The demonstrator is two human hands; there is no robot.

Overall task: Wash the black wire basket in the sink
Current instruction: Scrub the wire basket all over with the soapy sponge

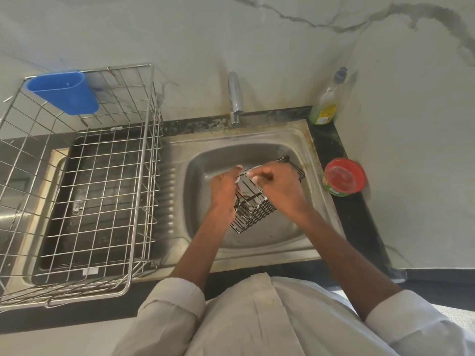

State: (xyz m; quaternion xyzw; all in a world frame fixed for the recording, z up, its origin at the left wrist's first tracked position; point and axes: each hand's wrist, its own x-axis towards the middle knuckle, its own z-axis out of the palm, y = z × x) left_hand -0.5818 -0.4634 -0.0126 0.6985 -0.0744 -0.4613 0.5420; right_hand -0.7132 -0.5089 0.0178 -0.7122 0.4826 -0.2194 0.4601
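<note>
A steel drying rack (77,176) stands left of the hands, a steel sink (259,242) lies beneath them, and over its bowl the left hand (223,188) and right hand (280,186) both grip the tilted black wire basket (254,211).

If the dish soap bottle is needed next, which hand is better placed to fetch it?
Probably the right hand: the soap bottle stands on its side of the sink. The left hand grips the black wire basket and could hold it alone.
</note>
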